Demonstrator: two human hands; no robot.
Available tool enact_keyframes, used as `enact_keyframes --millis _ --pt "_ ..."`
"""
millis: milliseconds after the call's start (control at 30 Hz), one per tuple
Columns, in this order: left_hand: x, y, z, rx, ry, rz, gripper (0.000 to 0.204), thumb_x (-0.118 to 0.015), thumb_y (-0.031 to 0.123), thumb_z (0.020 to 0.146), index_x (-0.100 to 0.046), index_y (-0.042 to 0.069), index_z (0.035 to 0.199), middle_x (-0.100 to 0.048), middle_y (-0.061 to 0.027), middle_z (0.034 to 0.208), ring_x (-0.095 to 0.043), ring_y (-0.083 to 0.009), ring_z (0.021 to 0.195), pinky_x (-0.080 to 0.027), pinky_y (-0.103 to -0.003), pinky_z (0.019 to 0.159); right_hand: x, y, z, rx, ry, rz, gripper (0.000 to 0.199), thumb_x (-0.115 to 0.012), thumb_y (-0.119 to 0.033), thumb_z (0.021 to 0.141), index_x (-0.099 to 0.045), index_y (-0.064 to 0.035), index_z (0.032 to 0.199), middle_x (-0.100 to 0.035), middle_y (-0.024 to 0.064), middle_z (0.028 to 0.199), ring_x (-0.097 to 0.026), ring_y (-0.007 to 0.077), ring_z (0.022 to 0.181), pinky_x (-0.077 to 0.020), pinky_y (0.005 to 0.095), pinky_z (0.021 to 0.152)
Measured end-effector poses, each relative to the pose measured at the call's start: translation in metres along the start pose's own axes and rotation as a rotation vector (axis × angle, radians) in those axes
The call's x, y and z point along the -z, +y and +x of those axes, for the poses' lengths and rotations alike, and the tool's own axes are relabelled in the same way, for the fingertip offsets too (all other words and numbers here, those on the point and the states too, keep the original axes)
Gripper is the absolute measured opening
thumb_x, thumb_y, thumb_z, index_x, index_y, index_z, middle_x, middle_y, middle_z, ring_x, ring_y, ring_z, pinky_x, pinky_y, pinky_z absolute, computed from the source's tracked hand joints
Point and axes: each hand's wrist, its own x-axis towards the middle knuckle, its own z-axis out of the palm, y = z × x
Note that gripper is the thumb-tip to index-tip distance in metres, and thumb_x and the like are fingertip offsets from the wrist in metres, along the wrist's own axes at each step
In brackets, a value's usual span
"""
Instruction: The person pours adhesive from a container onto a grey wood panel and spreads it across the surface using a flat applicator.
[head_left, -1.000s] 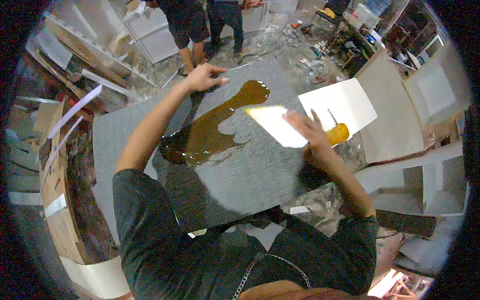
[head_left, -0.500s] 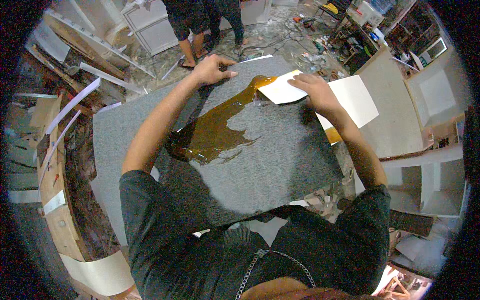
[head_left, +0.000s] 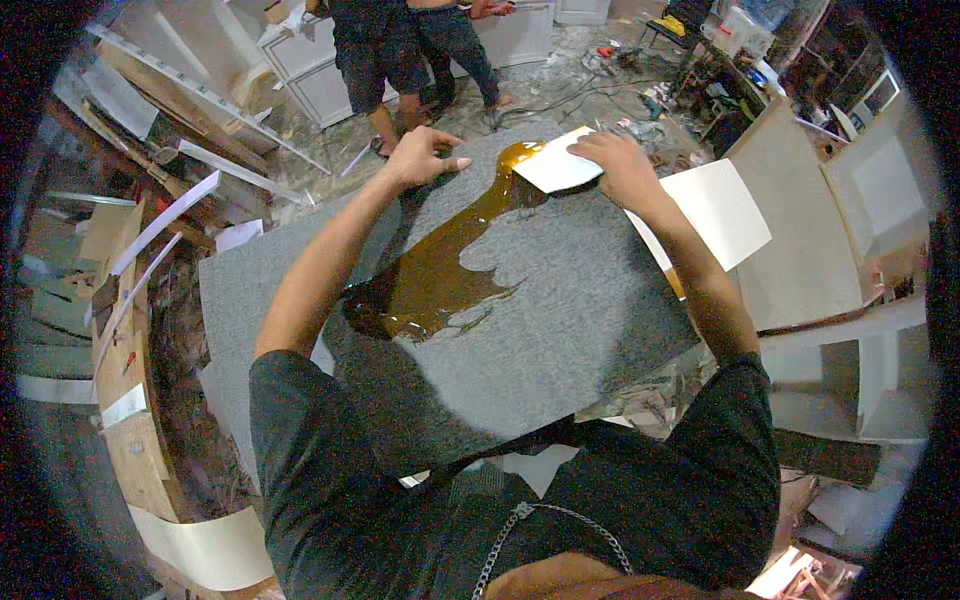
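The person's left arm reaches forward and inward, its forearm [head_left: 325, 255] slanting up over the left part of the grey board [head_left: 575, 300]. The left hand [head_left: 425, 157] is at the far edge, knuckles up, with index finger and thumb spread apart, both pointing right; whether it presses on the board cannot be told.

The right arm bends at the elbow and angles up and inward past the board's right side. Its right hand [head_left: 622, 168] has a narrow hold on the outer end of a flat white spreader [head_left: 555, 165], fingers over the top, the thumb out of sight. The spreader is tilted over the board's far part, its left edge at the upper end of the amber liquid [head_left: 435, 270], which runs from there down toward the left. A white sheet [head_left: 722, 212] lies just beyond the right forearm.
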Motion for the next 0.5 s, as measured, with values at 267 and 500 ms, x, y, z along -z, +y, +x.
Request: enact_keyframes --millis 267,500 --pt "0.002 0.003 -0.007 0.05 -0.017 0.043 0.057 -0.078 0.044 0.074 -0.068 0.003 0.113 -0.07 -0.0193 0.104 -0.069 -0.0295 0.096 -0.052 -0.037 0.086 0.047 -0.019 -0.023 0.05 -0.036 0.095 0.049 -0.052 0.01 0.065 -0.067 -0.0081 0.107 -0.067 0.0162 0.109 -0.061 0.036 0.106 -0.0465 0.0443 0.092" --pt "0.005 0.011 0.005 0.1 -0.072 0.048 0.054 -0.078 0.042 0.075 -0.069 0.007 0.114 -0.07 -0.0159 0.105 -0.068 -0.0268 0.096 -0.051 -0.036 0.086 0.007 -0.01 0.003 0.075 -0.032 0.068 0.048 -0.052 0.009 0.064 -0.067 -0.0062 0.107 -0.066 0.0149 0.11 -0.06 0.0349 0.106 -0.0467 0.0438 0.091"
